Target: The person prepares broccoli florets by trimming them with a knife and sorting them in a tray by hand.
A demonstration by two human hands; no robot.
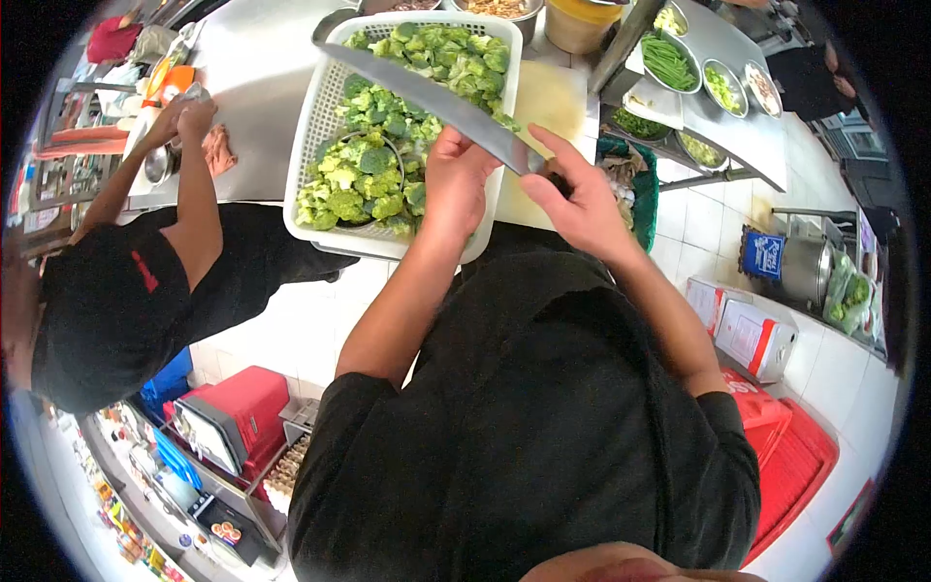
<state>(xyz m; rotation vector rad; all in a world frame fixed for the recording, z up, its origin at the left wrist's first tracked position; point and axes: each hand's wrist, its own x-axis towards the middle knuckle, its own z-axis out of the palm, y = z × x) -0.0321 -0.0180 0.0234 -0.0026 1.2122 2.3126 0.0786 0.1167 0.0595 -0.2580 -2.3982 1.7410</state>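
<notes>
My right hand (579, 199) grips the handle of a long, wide-bladed knife (419, 95), its blade slanting up to the left. My left hand (458, 189) is closed, with thumb and fingers at the blade's lower edge near its middle; some fingertips are hidden. Below the blade stands a white perforated basket (306, 145) full of cut broccoli (441, 47). Inside it sits a metal bowl (399, 160), heaped with more florets. A pale cutting board (545, 109) lies right of the basket, partly behind my right hand.
At the left, a co-worker (126, 291) handles something over the steel counter (254, 58), near pieces of meat (219, 149). A green-lined bin (644, 199) stands right of the board. Bowls of green vegetables (669, 63) fill the right-hand shelf; red crates (795, 475) lie behind at right.
</notes>
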